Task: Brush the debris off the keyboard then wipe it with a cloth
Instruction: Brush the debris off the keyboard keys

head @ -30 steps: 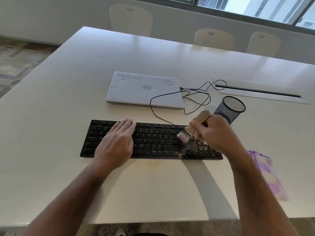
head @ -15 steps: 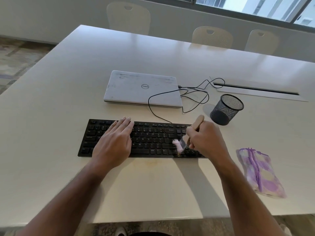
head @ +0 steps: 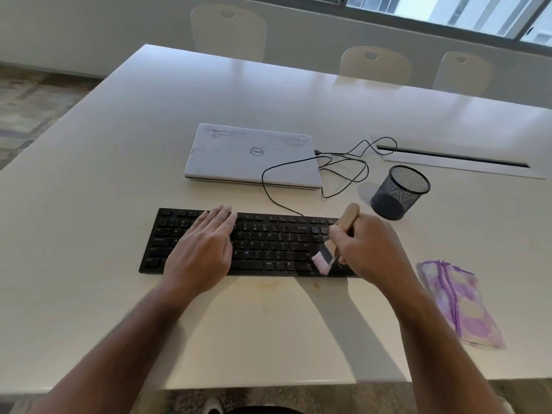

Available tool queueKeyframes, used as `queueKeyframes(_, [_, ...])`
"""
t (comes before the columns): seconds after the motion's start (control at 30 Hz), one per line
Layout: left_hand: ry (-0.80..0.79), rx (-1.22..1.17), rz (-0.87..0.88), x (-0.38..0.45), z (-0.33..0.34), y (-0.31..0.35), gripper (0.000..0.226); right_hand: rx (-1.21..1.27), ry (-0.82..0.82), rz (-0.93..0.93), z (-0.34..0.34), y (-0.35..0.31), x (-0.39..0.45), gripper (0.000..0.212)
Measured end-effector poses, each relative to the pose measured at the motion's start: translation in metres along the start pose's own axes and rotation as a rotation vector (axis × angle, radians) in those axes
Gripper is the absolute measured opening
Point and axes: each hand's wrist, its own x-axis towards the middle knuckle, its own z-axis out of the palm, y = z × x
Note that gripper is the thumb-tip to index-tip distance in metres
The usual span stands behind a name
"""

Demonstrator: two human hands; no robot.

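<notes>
My right hand [head: 366,249] is curled round the wooden handle of the brush [head: 334,243], whose rounded end sticks up past my knuckles while the pink bristles [head: 319,263] point down and left onto the lower right rows of the black keyboard [head: 268,243]. The bristles are blurred, and I cannot make out any debris on the keys around them. My fist hides the far right end of the keyboard, so its number pad and edge are out of sight. My left hand [head: 203,249] lies flat, fingers straight and together, pressing on the left half of the keys and covering most of the letters there. The keyboard sits near my edge of the white table [head: 89,204]. The purple and white cloth [head: 460,303] lies folded to the right of the keyboard, apart from it, partly behind my right forearm. Beyond the keyboard, a black cable [head: 328,174] loops across to a closed white laptop [head: 254,156], and a black mesh cup [head: 398,192] stands just beyond my right hand.
</notes>
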Motion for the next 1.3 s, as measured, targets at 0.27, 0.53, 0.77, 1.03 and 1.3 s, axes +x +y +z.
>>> queueKeyframes(0.27, [0.003, -0.007, -0.005, 0.001, -0.001, 0.000, 0.061, 0.349, -0.290, -0.375, 0.022, -0.056, 0.006, 0.021])
queueKeyframes(0.53, [0.003, -0.019, -0.006, 0.001, -0.002, -0.001, 0.060, 0.157, -0.367, -0.403, 0.041, -0.075, 0.020, 0.029])
queueKeyframes(0.77, [0.008, -0.030, -0.008, 0.000, -0.002, 0.000, 0.063, -0.182, -0.279, -0.307, 0.006, -0.065, 0.015, 0.029])
queueKeyframes(1.03, [0.007, -0.012, 0.010, 0.001, -0.001, -0.002, 0.062, 0.315, -0.042, -0.159, 0.061, -0.088, 0.001, 0.023])
queueKeyframes(1.3, [-0.005, -0.031, 0.000, 0.002, 0.000, -0.002, 0.063, 0.243, -0.085, -0.157, 0.054, -0.080, 0.004, 0.029])
